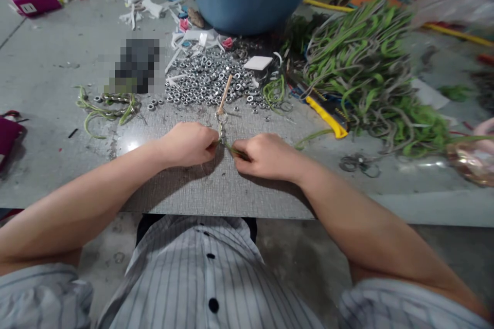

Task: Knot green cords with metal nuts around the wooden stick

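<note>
Cord [222, 134] is pointing lengthwise away between the hands; the nearer left hand [192, 144] and the right hand [264, 156] are gripping its strands [241, 153].

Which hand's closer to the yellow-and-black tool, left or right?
Right. The right hand is to the left of the yellow-and-black tool and lower in the picture; the left hand is farther left, beyond the right.

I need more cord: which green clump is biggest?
The heap right of the yellow cutter; the left clump and right clump beside the nuts are far smaller.
</note>
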The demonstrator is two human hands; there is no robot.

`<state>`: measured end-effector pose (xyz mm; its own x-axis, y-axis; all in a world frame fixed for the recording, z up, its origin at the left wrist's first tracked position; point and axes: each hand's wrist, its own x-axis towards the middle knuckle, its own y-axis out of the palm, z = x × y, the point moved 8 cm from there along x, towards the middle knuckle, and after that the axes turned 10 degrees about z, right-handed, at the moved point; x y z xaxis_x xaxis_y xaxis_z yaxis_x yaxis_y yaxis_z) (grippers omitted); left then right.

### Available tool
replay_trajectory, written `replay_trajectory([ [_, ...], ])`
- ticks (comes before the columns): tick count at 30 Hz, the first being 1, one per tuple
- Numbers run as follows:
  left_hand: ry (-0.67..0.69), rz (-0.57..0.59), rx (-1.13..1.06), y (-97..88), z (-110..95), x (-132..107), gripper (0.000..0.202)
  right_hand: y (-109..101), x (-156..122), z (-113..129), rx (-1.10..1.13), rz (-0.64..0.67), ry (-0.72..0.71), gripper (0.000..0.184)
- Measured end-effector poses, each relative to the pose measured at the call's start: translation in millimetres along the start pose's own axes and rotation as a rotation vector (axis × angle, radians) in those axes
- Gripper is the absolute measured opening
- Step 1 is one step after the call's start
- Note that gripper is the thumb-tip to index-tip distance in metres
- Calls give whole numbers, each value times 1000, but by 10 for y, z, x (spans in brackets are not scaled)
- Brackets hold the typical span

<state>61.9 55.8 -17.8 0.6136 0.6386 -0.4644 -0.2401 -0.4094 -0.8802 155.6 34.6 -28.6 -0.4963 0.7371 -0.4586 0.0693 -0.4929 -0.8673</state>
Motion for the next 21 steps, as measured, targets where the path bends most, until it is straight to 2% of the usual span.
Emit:
replay_trajectory([
  [2,-17,-38,30,1,4,-8,26,2,-1,-16,14,-20,21,18],
  [7,-121,-135,86,-5,78,-28,46,-12,21,-140,37,-141,126,40],
  [11,-163,-145,120,-5,143,-33,42,-41,38,-254,44,-256,184,35],
  [14,-125,-178,122,-17,138,-30,38,-37,41,-276,35,-297,181,32],
  [17,-156,-161,79,17,188,-3,37,-48,30,-288,38,-358,167,28],
  [21,-144,-189,23,11,200,12,37,-168,-6,-360,61,-586,73,28],
])
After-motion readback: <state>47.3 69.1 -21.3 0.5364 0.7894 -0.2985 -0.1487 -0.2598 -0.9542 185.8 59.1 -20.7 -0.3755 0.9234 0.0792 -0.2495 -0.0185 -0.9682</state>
